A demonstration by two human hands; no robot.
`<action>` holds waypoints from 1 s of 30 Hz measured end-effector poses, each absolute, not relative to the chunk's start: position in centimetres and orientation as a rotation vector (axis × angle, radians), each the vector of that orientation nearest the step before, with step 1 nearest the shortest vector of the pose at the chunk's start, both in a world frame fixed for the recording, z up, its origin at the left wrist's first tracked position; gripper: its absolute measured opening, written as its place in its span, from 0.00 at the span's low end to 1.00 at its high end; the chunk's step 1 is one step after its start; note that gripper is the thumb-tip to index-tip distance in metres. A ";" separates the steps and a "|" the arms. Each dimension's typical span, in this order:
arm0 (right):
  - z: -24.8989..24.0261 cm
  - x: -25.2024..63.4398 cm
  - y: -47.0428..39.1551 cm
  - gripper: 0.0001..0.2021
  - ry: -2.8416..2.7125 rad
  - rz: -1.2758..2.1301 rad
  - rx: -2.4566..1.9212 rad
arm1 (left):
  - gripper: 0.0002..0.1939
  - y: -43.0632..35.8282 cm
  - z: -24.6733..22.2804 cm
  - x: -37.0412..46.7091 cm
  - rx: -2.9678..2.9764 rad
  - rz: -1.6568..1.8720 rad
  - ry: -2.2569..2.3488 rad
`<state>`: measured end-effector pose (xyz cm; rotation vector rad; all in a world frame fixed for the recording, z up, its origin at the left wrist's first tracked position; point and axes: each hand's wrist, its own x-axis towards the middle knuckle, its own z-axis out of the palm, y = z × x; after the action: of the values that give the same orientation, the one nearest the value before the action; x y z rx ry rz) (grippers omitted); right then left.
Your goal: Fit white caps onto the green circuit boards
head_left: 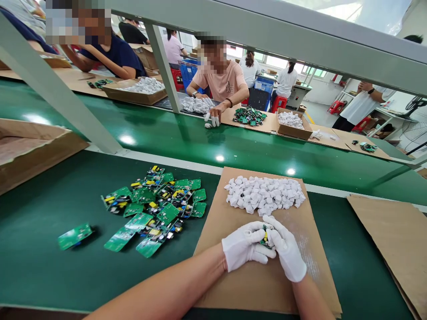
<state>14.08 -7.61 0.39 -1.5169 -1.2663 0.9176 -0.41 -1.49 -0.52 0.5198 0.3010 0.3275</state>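
Observation:
My left hand [250,243] and my right hand [285,244], both in white gloves, close around one small circuit board [266,236]. Green and yellow parts of it show between the fingers; the rest is covered. Both hands are above a sheet of brown cardboard [230,284]. Just beyond my fingertips lies a heap of small white pieces [265,193] on the same sheet. To the left, a pile of green circuit boards [160,204] with yellow and black components spreads over the dark green table [43,209]. One single board [75,236] lies apart from the pile.
A cardboard box [40,155] stands at the far left, and folded cardboard [393,235] lies at the right. Grey metal posts [66,84] and a beam [267,35] frame the bench. Across the green conveyor [187,140], a co-worker [220,80] reaches over its edge.

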 end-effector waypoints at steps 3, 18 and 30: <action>0.0 13.8 -7.7 0.19 -1.311 0.818 -1.573 | 0.16 -1.6 -0.8 -0.3 0.494 0.339 0.316; -0.9 13.9 -7.6 0.21 -1.467 0.638 -1.582 | 0.12 -1.6 -0.1 -0.1 0.490 0.383 0.330; 0.0 13.8 -7.5 0.23 -1.246 0.898 -1.577 | 0.14 -1.2 0.4 -0.3 0.560 0.380 0.366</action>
<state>13.78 -7.53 0.02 -1.5773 -1.2464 0.8979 -0.26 -1.18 0.44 0.5600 0.3657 0.3803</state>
